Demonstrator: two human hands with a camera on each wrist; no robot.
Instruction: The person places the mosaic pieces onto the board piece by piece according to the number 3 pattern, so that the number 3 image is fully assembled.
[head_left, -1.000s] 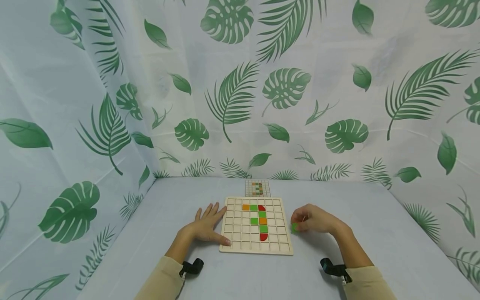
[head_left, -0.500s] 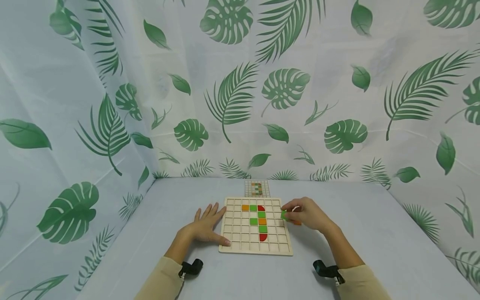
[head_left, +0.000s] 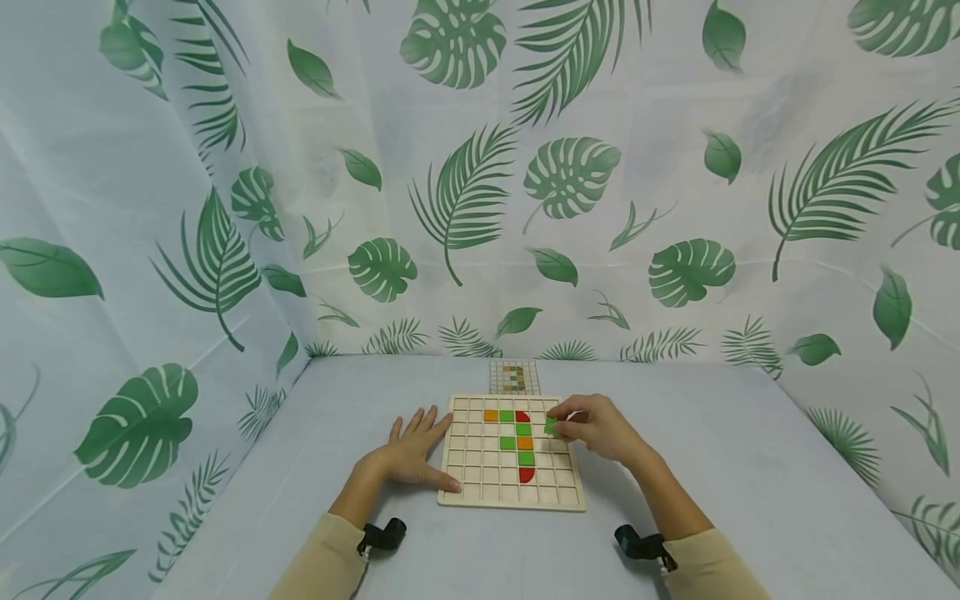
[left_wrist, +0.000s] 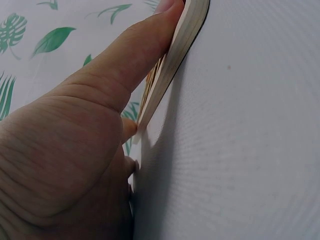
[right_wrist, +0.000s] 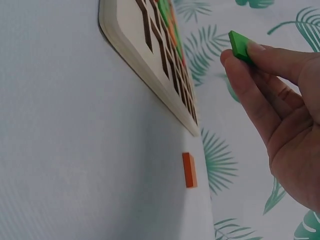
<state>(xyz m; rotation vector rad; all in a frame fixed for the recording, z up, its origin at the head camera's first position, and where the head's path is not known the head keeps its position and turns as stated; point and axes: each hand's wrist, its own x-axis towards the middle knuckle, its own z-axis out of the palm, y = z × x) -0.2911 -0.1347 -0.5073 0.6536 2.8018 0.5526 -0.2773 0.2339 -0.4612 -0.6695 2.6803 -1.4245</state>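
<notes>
A square wooden grid board lies on the table, with orange, green and red tiles set in some of its cells. My left hand rests at the board's left side, fingers spread and thumb on the near left corner. Over the board's upper right cells, my right hand pinches a green square tile between thumb and fingers. The right wrist view shows this tile held tilted, apart from the board. Red tiles with one rounded corner sit at the top and bottom of the coloured column.
Behind the board lies a small card printed with a grid and coloured pattern. An orange tile lies on the white table beside the board's right side. Leaf-printed curtains stand behind and to the left.
My right hand has carried the green tile from beside the board leftward and away from me, over the upper right cells. The left hand stays in place.
</notes>
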